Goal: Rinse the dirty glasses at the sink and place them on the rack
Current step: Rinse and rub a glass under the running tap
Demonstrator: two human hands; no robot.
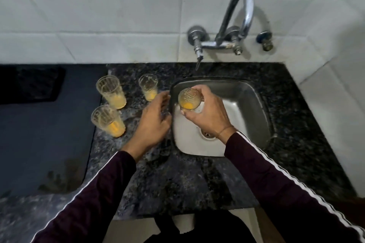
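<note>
Sleeves, dark maroon with a white stripe, reach in from the near edge over the speckled granite counter. Left hand hovers palm-down at the left rim of the steel sink, fingers loosely spread and curled, gripping nothing that I can make out. Right hand is over the basin, thumb and fingers wrapped around the held glass; that glass is above the sink's left part, clear of the basin floor.

Its long axis runs roughly along the line of sight, with the open mouth tipped up and a little to the far left, towards the camera; the base with its orange residue faces down into the basin. So it is nearly upright, slightly leaned.

Left of the sink, 3 more dirty glasses stand on the counter: near glass, far-left glass and middle glass, each with orange dregs, mouths up. The middle one is just beside the left hand's fingertips.

Risks, as I judge them: the left hand could knock that middle glass over; a wet grip could let the held glass slip onto steel and chip. Faucet on the far wall shows no running water, and no rack is in view
</note>
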